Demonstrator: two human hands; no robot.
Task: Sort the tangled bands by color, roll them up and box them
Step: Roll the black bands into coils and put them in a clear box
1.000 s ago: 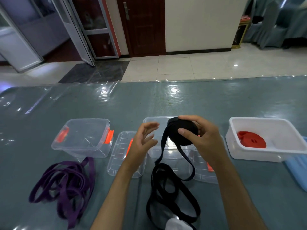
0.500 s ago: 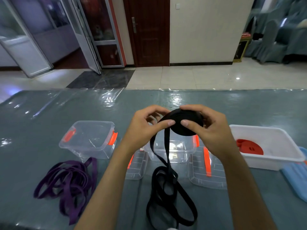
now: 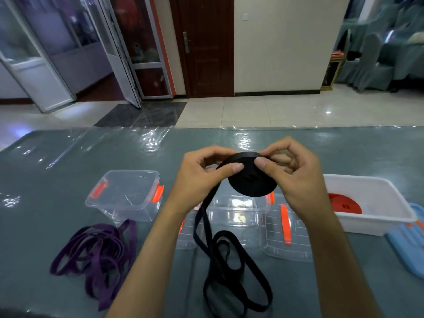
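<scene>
Both hands raised above the table [image 3: 57,171]: right hand [image 3: 296,177] pinching the black roll [image 3: 251,180] between thumb and curled fingers, left hand [image 3: 199,177] curled round its rim, thumb pressing the face. Loose black band [image 3: 220,255] trailing down to the table. Purple band [image 3: 96,253] heaped at left, beside a clear box [image 3: 126,191]. Red roll [image 3: 344,204] lying inside the white box [image 3: 378,203].

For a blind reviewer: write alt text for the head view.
Both hands, left hand and right hand, hold a black roll above the table, its loose tail trailing down. Purple bands lie left; a red roll sits in the white box.
</scene>
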